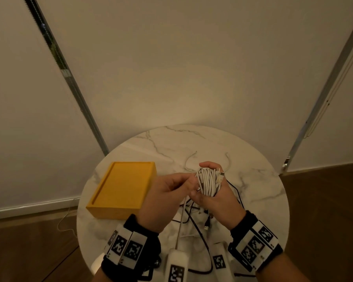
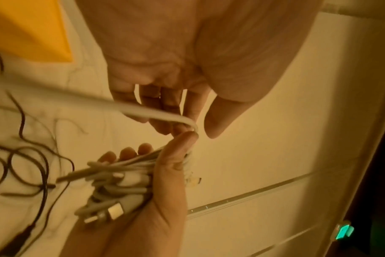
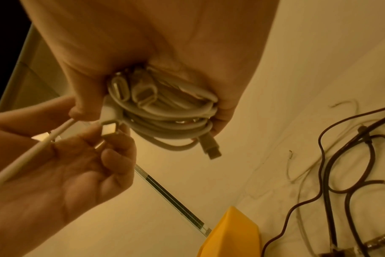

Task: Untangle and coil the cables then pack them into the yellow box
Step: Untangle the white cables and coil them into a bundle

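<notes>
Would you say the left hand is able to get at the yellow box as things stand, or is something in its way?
Probably yes for the path: the yellow box lies open beside the left hand with bare marble table between them. But that hand pinches a white cable strand feeding the coil in the right hand, so it is occupied.

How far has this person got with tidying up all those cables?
Partly done. The right hand holds a mostly wound white coil; the left hand pinches its loose strand, feeding it on. Left: the dark cables lie tangled on the table, and the yellow box holds nothing.
</notes>
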`<state>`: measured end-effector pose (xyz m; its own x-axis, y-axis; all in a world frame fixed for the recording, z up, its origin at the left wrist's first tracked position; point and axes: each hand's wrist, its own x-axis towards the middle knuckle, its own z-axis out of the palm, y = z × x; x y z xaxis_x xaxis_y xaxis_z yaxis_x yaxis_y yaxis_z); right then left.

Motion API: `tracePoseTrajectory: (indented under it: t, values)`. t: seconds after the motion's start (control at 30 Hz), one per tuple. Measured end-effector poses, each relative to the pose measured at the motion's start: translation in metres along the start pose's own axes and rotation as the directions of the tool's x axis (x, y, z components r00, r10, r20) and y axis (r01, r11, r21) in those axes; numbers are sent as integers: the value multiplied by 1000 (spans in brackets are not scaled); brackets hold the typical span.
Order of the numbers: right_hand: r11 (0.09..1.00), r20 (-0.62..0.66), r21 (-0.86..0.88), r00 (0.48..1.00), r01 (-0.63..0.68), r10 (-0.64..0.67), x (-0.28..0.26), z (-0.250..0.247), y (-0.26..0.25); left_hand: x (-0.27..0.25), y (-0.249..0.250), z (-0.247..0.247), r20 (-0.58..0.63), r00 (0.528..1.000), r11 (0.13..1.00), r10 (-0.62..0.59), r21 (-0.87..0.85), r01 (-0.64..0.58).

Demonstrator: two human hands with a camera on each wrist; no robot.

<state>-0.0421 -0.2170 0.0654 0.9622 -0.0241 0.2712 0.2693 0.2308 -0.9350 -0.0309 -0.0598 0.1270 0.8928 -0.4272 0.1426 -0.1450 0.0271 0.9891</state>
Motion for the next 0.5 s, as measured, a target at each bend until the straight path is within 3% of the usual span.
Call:
tracePoseTrajectory:
  t: [0.13,0.23,0.5]
  values:
    - [1000,-7,3,1000,-5,5,1,0,0,2,-3,-2,20,994,980,-103,-168,105]
    - [1000,2,21,1000,-5,5,2,1,0,1,-5,-1,28,998,979,-61,-193,65]
    - [997,58,58,997,-48,45,0,7,0,2,-8,3,-122,992,965,-38,-263,4]
